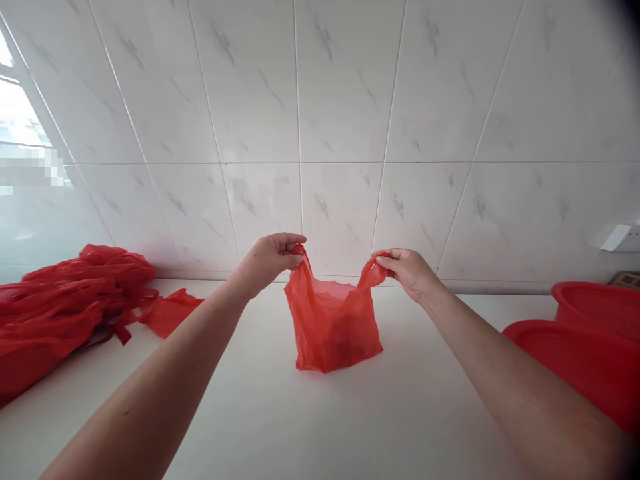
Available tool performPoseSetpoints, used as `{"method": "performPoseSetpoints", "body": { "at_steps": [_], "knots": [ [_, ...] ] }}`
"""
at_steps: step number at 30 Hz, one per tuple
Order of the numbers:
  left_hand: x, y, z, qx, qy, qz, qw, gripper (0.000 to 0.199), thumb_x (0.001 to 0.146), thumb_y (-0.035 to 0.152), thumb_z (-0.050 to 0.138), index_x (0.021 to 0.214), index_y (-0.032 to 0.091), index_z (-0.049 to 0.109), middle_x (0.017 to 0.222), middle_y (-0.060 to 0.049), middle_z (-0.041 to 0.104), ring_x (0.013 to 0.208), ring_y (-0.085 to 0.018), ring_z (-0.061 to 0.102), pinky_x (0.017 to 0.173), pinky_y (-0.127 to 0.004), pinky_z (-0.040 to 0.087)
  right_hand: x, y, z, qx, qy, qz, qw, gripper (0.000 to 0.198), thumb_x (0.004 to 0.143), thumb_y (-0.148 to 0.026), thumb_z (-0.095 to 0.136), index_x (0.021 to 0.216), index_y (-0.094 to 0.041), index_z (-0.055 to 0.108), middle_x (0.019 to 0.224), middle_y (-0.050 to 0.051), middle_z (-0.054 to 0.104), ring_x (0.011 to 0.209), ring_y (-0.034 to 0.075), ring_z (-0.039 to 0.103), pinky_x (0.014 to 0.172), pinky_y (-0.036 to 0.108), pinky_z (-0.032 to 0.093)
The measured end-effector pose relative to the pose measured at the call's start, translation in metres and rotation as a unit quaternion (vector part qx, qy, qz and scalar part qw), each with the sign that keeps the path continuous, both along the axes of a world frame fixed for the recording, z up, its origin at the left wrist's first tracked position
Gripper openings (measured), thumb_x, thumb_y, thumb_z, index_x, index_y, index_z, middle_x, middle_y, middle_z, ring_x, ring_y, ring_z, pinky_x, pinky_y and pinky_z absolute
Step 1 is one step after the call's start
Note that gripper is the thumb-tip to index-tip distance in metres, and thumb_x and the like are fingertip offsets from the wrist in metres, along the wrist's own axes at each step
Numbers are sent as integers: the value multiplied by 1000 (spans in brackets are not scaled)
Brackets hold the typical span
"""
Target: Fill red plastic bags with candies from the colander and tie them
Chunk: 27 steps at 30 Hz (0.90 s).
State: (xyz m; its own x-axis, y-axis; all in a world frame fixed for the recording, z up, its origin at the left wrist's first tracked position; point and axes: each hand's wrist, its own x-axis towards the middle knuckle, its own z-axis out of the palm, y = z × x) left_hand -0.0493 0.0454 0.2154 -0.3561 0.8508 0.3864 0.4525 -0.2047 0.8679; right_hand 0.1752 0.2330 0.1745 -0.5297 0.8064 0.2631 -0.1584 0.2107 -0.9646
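Note:
A thin red plastic bag (337, 327) stands upright over the white table, held up by its two handles. My left hand (275, 257) pinches the left handle between thumb and fingers. The right handle is gripped by my right hand (405, 267), also in a pinch. Between the handles the bag's mouth gapes. A darker patch shows through the lower part of the bag; whether that is something inside or a shadow, I cannot make out.
At the left lies a large heap of red plastic bags (75, 293), with one loose red bag (173, 312) beside it. Two red plastic baskets (560, 347) stand at the right. A tiled wall (340, 120) rises behind the white table (320, 427); a white socket (621, 238) is on it.

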Motion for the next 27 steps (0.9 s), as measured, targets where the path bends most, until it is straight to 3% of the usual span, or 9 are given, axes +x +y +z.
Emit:
{"method": "performPoseSetpoints", "body": {
  "at_steps": [3,6,9,11,14,17,20,24,27],
  "knots": [
    [5,0,2,-2,96,67,993,21,73,26,63,93,19,68,88,-4,67,79,-17,60,74,-34,48,0,-2,1,-16,50,19,998,23,73,-36,71,87,-19,66,90,4,66,82,15,61,79,28,50],
    [17,1,6,51,193,126,972,10,74,26,60,78,21,67,86,-2,65,78,-15,56,71,-30,45,-8,-12,4,-70,131,58,987,32,74,-48,71,92,-23,63,65,-3,58,55,10,52,60,25,48],
    [33,5,7,72,190,123,971,7,75,26,59,75,21,65,78,0,63,68,-13,53,62,-26,43,-18,-34,6,-71,148,117,980,45,81,-61,58,99,-20,64,45,-9,33,38,6,26,41,20,31],
    [44,9,5,59,147,99,982,8,76,28,59,75,20,62,69,1,60,60,-12,51,54,-24,41,-22,-50,6,-40,106,157,981,57,86,-65,43,108,-17,63,44,-8,33,38,7,24,39,21,23],
    [58,17,-1,54,81,47,994,12,78,31,58,74,19,56,66,2,57,59,-11,52,52,-24,41,-25,-68,5,27,2,201,979,48,89,-56,46,118,-19,57,50,-6,43,43,9,34,40,20,23],
    [67,19,-12,73,50,-1,996,12,79,31,58,84,20,55,76,0,59,70,-13,57,60,-26,47,-31,-73,3,90,-91,190,973,33,85,-50,57,84,-17,61,51,-5,43,43,7,33,41,20,21],
    [71,17,-27,125,116,16,985,22,75,28,65,93,22,54,91,-2,61,86,-16,57,74,-30,48,-37,-68,-2,76,-85,126,986,41,84,-53,55,63,-17,50,44,-7,35,41,6,27,41,21,20],
    [70,17,-46,116,253,6,961,21,73,18,66,92,24,60,90,-1,60,88,-17,54,77,-30,46,-39,-58,-9,32,-42,156,986,37,89,-45,44,63,-19,50,44,-5,38,39,8,29,39,22,21],
    [65,22,-54,81,250,55,963,12,79,12,53,76,21,59,82,-2,59,82,-16,54,73,-30,44,-32,-51,-14,51,-63,202,976,40,92,-45,38,77,-16,61,46,-3,46,39,9,33,41,22,26]
  ]
}}
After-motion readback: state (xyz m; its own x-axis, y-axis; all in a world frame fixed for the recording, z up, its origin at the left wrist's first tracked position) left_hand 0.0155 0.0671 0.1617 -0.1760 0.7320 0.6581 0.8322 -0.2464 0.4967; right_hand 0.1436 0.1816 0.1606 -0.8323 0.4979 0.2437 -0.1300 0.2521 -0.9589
